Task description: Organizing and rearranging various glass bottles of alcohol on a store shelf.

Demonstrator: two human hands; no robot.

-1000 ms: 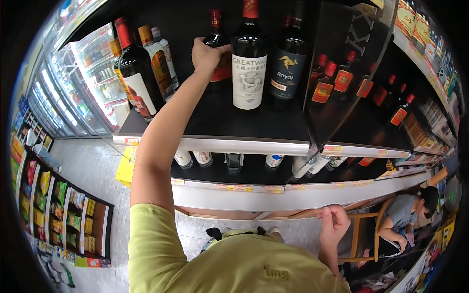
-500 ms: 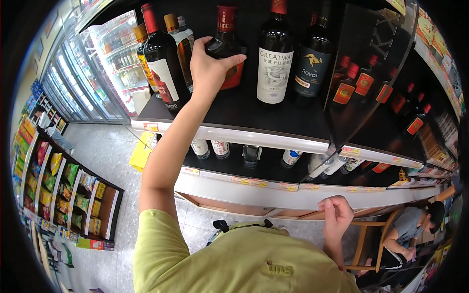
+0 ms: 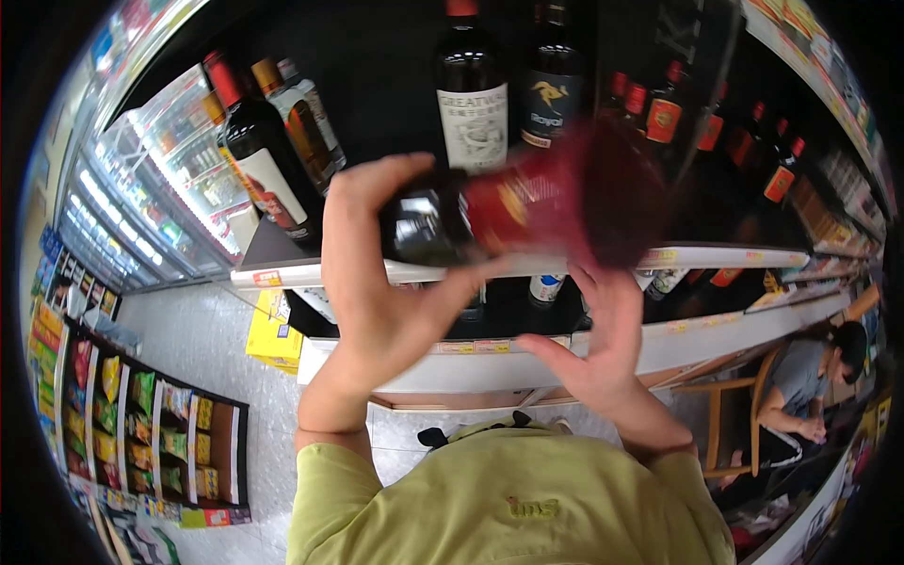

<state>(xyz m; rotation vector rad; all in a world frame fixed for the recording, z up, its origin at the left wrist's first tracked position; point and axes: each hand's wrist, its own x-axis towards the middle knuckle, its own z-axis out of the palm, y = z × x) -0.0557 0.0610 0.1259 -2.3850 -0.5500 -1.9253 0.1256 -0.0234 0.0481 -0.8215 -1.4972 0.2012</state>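
Note:
A dark glass liquor bottle point(image 3: 419, 221) with a long red neck and cap is tipped on its side in front of the shelf, its cap pointing right and blurred by motion. Wrapped round its body is my left hand point(image 3: 358, 259). My right hand point(image 3: 607, 330) is just below the cap with thumb and fingers apart; whether the fingertips touch it I cannot tell. Behind the bottle stand a wine bottle with a white label point(image 3: 473, 122) and one with a dark blue label point(image 3: 551, 99). A red-capped wine bottle point(image 3: 264, 151) stands at the shelf's left end.
The black shelf point(image 3: 377, 132) has a white front edge, with a lower row of bottles beneath. Red-labelled bottles point(image 3: 664, 118) stand to the right past a clear divider. A snack rack point(image 3: 231, 452) and yellow box point(image 3: 273, 334) are on the left; a seated person point(image 3: 800, 395) is at right.
My left hand has taken the red-capped bottle off the shelf, bringing it nearer and tipping it rightward. My right hand has risen to the cap, its fingers opening from a loose curl.

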